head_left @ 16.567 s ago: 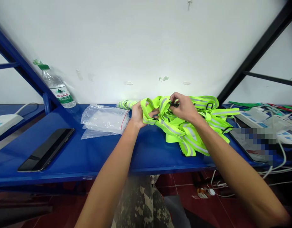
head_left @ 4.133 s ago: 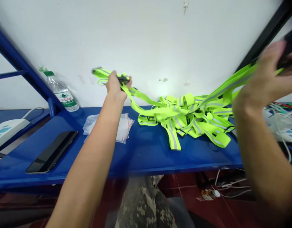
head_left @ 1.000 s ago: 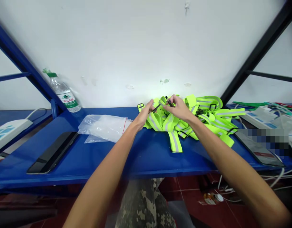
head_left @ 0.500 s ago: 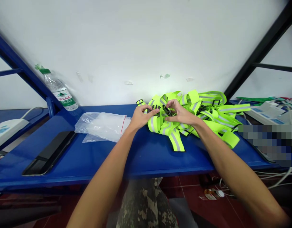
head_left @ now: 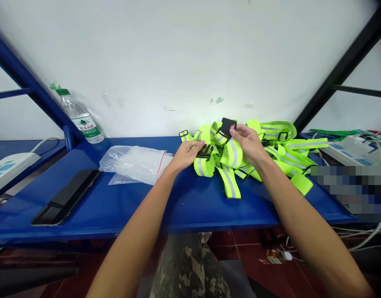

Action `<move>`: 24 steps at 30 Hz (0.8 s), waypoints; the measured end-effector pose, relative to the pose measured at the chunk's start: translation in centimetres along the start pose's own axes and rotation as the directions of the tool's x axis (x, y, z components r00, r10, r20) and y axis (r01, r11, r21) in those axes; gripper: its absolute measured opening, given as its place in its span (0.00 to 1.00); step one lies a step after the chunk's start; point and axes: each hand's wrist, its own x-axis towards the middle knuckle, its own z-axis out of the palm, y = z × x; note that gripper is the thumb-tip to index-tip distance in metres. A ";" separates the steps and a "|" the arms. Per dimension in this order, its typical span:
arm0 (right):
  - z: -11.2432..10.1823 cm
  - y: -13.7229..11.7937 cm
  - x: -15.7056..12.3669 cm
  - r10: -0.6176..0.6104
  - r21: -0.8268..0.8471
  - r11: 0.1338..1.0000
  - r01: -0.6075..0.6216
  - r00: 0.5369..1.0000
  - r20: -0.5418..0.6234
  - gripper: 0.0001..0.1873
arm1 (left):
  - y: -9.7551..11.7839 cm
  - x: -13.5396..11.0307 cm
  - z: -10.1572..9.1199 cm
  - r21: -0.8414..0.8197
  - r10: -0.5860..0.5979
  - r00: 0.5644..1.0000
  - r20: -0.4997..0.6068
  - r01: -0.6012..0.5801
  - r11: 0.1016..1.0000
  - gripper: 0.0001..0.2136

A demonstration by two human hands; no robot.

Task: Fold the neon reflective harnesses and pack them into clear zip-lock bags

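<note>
My left hand (head_left: 188, 155) pinches a black pronged buckle half (head_left: 204, 152) between thumb and fingers, its prongs pointing up and right. To its right, my right hand (head_left: 246, 140) grips a black socket buckle half (head_left: 228, 125), thumb on its face. A neon-yellow strap with a grey reflective stripe (head_left: 233, 154) hangs from that socket. The two buckle halves are apart. Beneath and behind both hands spreads a tangled heap of neon-yellow reflective straps (head_left: 289, 142) with black buckles and sliders.
On the blue table (head_left: 140, 211), left of the straps, lies a clear plastic bag (head_left: 134, 163). A black phone-like slab (head_left: 66, 196) rests farther left. Against the wall leans a water bottle (head_left: 83, 118). White power strips (head_left: 10, 167) and cables flank the table.
My right hand has turned and lifted its buckle half up and away from the left one. The left hand's pronged half now faces up in plain sight.
</note>
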 end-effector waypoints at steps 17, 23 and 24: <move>0.6 -0.5 -1.0 -0.045 -0.112 0.992 0.056 0.995 0.093 0.17 | 1.0 0.0 -0.3 -0.459 -0.239 0.958 -0.161 0.142 0.877 0.15; 2.0 -1.3 -2.6 -0.537 -0.468 0.651 0.598 0.798 0.273 0.07 | 1.4 -0.1 -0.3 -0.501 -0.263 0.959 -0.105 0.178 0.847 0.18; 2.2 -1.4 -2.8 -0.556 -0.495 0.598 0.630 0.771 0.310 0.08 | 1.3 -0.1 -0.3 -0.495 -0.265 0.959 -0.105 0.181 0.850 0.18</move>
